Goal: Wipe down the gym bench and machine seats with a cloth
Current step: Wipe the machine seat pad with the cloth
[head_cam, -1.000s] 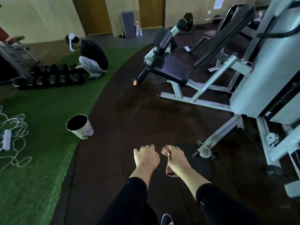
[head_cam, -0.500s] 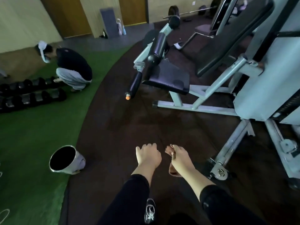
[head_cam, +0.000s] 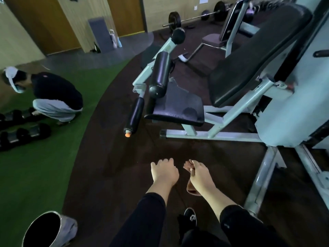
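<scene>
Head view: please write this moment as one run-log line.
right hand grips cloth | left hand holds nothing | machine seat ahead, not touched

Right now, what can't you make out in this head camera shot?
- Cloth: mostly hidden under the right hand that grips it; its full shape is unclear.
- Left hand: its palm faces away; it seems to hold nothing.
- Machine seat: its front half lies behind the roller pads.
- Bucket: cut off by the bottom edge, inside dark.
- Wall notice: too small to read.

Brown cloth point(head_cam: 191, 188) hangs crumpled, well short of dark seat point(head_cam: 176, 106).
</scene>
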The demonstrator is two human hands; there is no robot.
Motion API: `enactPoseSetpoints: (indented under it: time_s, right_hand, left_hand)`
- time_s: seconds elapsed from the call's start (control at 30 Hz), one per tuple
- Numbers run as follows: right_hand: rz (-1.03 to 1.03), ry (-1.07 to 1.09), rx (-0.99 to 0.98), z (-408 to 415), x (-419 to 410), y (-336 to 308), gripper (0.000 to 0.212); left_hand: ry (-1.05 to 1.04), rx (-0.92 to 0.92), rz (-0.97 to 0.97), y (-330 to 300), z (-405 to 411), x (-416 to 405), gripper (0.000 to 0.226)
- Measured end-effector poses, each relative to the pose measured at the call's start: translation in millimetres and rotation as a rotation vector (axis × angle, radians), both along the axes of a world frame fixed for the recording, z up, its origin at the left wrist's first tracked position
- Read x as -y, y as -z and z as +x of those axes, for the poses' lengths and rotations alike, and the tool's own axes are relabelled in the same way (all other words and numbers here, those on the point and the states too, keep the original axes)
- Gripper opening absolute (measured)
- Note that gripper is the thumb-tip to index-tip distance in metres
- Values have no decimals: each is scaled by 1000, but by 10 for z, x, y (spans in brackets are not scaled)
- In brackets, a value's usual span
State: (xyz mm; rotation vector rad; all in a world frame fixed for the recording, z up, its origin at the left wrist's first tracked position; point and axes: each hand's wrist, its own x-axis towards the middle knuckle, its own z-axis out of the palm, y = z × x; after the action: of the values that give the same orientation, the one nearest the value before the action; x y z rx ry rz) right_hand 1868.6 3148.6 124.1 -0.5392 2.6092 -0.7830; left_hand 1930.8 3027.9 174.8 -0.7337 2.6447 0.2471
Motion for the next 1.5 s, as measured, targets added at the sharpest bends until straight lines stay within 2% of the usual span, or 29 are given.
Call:
enactPoseSetpoints:
  time_s: [0.23,0.6,0.9,1.23,1.4,1.5]
  right_hand:
    - [-10,17,-10,-1253,354,-73,43]
    - [42,141,34,-2614,795,188,42]
    - [18,228,28,-3836,1348,181,43]
    - [-59,92,69,-4583,1547,301,41]
    - [-78,-23,42,-4889,1488,546,43]
    - [-104,-21,24,-5000,1463,760,43]
  left_hand:
    - [-6,-5,19,-93,-1235,350,41]
    - [106,62,50,168,-2781,917,40]
    - [184,43,65,257,-4106,1501,43]
    - [63,59,124,440,-4727,1605,44]
    - [8,59,123,703,-4922,1541,47]
    - [8,55,103,890,-5044,1537,47]
